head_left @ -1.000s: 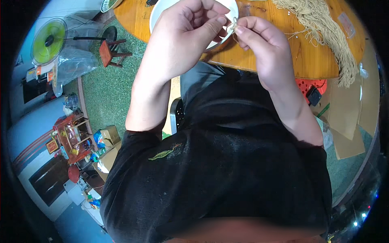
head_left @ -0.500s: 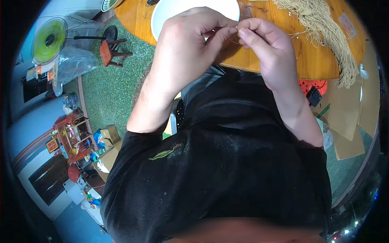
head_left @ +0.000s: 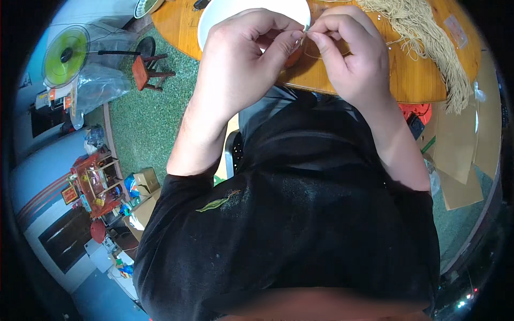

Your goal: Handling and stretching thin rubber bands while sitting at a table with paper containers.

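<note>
Over the near edge of the wooden table [head_left: 399, 85], my left hand [head_left: 243, 61] and my right hand [head_left: 356, 53] meet fingertip to fingertip. Thumb and forefinger of each are pinched on a thin tan cord [head_left: 316, 55], whose loose part curves below the fingers. A tiny whitish bit [head_left: 306, 28] shows between the fingertips, too small to make out. Behind my left hand stands a white basin [head_left: 214, 18], partly hidden by it. A thick bundle of tan cord [head_left: 415, 27] lies to the right of my right hand and hangs over the table edge.
A clear plastic piece [head_left: 456, 31] lies at the table's right side. Left of the table are a small red-brown stool [head_left: 140, 72] and a green fan [head_left: 65, 55]. Cardboard sheets [head_left: 455, 155] stand at the right. A red basket [head_left: 417, 111] is under the table.
Both hands have shifted slightly left and away from me. My right hand has turned a little, its fingers more curled, and more of the cord shows below the fingertips.
</note>
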Tool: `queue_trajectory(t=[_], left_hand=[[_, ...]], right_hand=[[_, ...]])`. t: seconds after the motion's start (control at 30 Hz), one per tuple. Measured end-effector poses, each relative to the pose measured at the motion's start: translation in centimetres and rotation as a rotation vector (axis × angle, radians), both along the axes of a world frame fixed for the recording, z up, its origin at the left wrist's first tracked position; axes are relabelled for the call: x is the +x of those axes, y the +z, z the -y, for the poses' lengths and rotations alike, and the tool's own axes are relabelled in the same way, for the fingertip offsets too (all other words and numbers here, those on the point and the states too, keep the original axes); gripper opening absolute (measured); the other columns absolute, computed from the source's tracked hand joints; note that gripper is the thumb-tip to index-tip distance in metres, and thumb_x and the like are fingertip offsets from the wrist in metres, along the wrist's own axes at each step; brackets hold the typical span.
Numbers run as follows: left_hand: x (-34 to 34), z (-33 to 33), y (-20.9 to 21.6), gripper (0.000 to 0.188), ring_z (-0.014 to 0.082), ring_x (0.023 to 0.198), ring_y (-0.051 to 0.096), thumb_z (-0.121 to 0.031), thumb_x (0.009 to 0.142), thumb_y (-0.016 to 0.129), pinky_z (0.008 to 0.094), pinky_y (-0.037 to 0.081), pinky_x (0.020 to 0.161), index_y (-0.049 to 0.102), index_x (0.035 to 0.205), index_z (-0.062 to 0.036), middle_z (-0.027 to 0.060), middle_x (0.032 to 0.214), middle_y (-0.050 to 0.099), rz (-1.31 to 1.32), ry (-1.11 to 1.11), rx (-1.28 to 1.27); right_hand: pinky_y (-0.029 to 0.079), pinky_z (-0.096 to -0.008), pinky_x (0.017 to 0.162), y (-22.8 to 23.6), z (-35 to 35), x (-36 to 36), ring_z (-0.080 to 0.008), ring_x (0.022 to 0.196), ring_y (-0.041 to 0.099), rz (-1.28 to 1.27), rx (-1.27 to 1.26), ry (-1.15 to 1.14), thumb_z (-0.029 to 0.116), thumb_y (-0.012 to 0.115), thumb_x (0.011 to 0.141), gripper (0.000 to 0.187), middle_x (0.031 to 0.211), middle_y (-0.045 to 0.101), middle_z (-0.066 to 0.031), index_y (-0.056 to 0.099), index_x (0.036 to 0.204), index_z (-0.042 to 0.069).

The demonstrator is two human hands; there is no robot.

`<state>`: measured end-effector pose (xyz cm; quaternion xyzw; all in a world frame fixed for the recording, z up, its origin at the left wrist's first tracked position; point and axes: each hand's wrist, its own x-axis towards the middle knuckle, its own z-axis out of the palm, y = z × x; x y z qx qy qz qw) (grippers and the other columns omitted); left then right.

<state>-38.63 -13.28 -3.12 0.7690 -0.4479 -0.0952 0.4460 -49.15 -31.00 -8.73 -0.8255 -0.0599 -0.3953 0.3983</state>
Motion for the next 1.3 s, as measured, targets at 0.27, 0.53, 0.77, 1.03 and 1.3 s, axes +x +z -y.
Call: queue_trajectory(t=[0.27, 0.53, 0.77, 1.03, 1.3], left_hand=[[0.2, -1.0, 1.3, 0.009, 0.0188, 0.091, 0.077, 0.002, 0.097, 0.074, 0.0291, 0.060, 0.080, 0.072, 0.105, 0.0037, 0.0130, 0.101, 0.076, 0.502, -0.044, -0.012], [-1.1, -2.0, 1.6, 0.013, 0.0335, 0.101, 0.075, 0.009, 0.087, 0.073, 0.0367, 0.058, 0.087, 0.068, 0.096, 0.0013, 0.0162, 0.111, 0.075, 0.394, -0.214, 0.026], [0.5, -2.2, 1.4, 0.007, 0.0312, 0.104, 0.074, 0.001, 0.093, 0.074, 0.0376, 0.057, 0.091, 0.070, 0.099, 0.0004, 0.0150, 0.112, 0.076, 0.354, -0.286, 0.028], [1.1, -1.3, 1.6, 0.013, 0.0133, 0.100, 0.071, -0.009, 0.099, 0.078, 0.0310, 0.057, 0.091, 0.071, 0.105, 0.0015, 0.0074, 0.105, 0.076, 0.032, -0.245, 0.034], [0.8, 1.5, 3.4, 0.019, 0.0130, 0.080, 0.073, -0.008, 0.100, 0.078, 0.0280, 0.058, 0.071, 0.071, 0.112, 0.0058, 0.0096, 0.091, 0.076, -0.075, -0.205, -0.040]], right_hand=[[0.058, -0.0309, 0.075, 1.3, -0.4, 0.1, -0.0204, 0.087, 0.070, 0.073, -0.136, -0.050, -0.007, 0.075, 0.093, 0.016, 0.104, 0.068, -0.0087, 0.067, 0.104, 0.001], [0.053, -0.0426, 0.074, -2.2, -0.3, 5.1, -0.0362, 0.086, 0.065, 0.723, 0.130, 0.106, -0.004, 0.074, 0.087, 0.017, 0.097, 0.061, -0.0153, 0.061, 0.097, 0.002], [0.054, -0.0432, 0.074, -1.6, -0.2, 4.5, -0.0358, 0.085, 0.065, 0.772, 0.136, 0.076, -0.004, 0.074, 0.087, 0.017, 0.096, 0.061, -0.0147, 0.063, 0.098, 0.002], [0.054, -0.0401, 0.069, 5.1, -0.1, -0.2, -0.0318, 0.082, 0.067, 0.075, -0.210, 0.007, -0.004, 0.079, 0.081, 0.021, 0.095, 0.064, -0.0121, 0.068, 0.097, 0.002], [0.056, -0.0408, 0.074, 4.7, 1.3, 0.7, -0.0316, 0.088, 0.068, 0.101, -0.213, 0.099, 0.001, 0.084, 0.080, 0.027, 0.100, 0.065, -0.0129, 0.069, 0.102, 0.002]])
